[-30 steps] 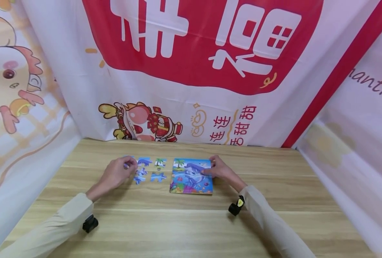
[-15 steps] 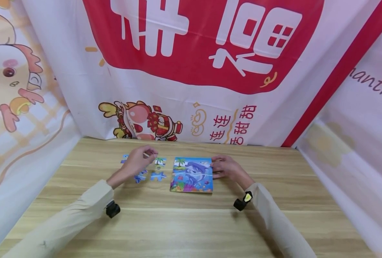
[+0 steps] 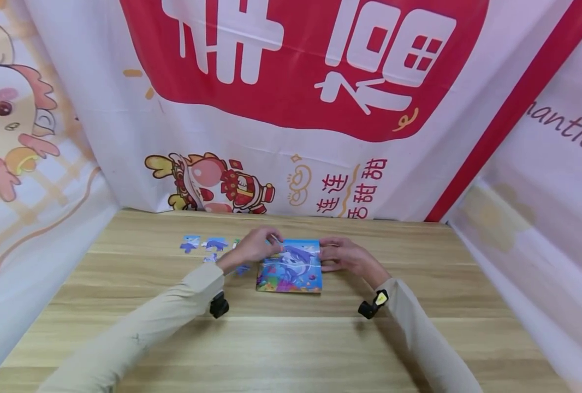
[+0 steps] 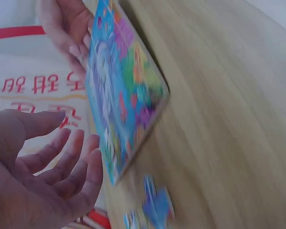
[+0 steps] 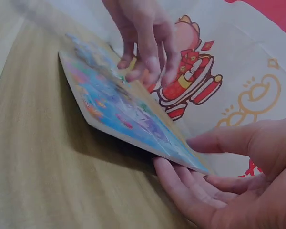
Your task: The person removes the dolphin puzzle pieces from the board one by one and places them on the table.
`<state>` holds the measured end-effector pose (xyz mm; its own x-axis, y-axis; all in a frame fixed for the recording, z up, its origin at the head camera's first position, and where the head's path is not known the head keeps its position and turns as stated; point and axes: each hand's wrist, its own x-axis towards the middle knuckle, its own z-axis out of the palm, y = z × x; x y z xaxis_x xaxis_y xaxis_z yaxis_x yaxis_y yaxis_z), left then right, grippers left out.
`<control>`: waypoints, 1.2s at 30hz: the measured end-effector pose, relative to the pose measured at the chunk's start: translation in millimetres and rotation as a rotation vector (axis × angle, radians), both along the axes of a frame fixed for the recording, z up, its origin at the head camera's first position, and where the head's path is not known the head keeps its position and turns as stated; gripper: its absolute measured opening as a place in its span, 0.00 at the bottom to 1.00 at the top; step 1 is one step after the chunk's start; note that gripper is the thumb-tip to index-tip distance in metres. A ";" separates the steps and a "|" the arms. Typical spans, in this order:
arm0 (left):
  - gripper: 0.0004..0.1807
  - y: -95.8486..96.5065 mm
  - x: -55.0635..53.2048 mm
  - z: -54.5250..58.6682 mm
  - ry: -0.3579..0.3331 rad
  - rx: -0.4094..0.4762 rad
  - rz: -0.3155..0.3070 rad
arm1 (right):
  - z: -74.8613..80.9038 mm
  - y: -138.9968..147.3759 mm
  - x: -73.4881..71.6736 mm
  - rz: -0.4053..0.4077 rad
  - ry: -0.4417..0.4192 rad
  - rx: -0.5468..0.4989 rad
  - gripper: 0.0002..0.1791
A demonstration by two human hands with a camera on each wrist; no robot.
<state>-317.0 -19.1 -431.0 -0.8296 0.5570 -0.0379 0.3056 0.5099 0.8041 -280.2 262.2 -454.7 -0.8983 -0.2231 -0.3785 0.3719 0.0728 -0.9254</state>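
A jigsaw puzzle (image 3: 291, 275) with a dolphin sea picture lies in a thin square board, right of the middle in the head view. My right hand (image 3: 351, 256) grips its right edge; in the right wrist view the fingers (image 5: 181, 188) sit under the rim and the thumb (image 5: 224, 140) is above it. My left hand (image 3: 256, 245) hovers over the puzzle's far left corner, its fingers (image 4: 69, 167) loosely bent with nothing between them. Loose puzzle pieces, among them a blue one (image 3: 190, 243) and a dolphin one (image 3: 215, 243), lie to the left, some hidden behind the left forearm.
The pieces and puzzle lie on a wood-grain table (image 3: 291, 338). A printed cloth (image 3: 291, 120) with red and white designs hangs behind the table's far edge, and more cloth closes in both sides. Each wrist carries a small black camera (image 3: 219, 305).
My left hand has moved right from the loose pieces to the puzzle's far left corner. My right thumb has drawn back from the picture to the right edge.
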 end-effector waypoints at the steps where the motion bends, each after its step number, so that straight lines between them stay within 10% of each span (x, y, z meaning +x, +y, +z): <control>1: 0.13 5.6 0.7 -0.4 -0.014 -0.020 -0.013 | -0.5 0.4 0.5 0.018 0.007 -0.007 0.33; 9: 0.23 40.8 3.8 -3.5 -0.100 -0.169 -0.114 | -10.8 -0.8 9.8 0.110 0.142 0.038 0.37; 15: 0.23 48.1 6.9 -14.7 -0.001 -0.179 -0.119 | -13.8 -8.1 16.0 0.142 0.243 0.198 0.44; 22: 0.21 46.2 8.9 -20.4 0.079 -0.125 -0.121 | -7.5 -16.4 17.2 0.138 0.243 0.357 0.48; 36: 0.09 36.5 8.4 -22.2 -0.022 0.098 -0.072 | -5.0 -16.0 15.8 0.170 0.238 0.385 0.49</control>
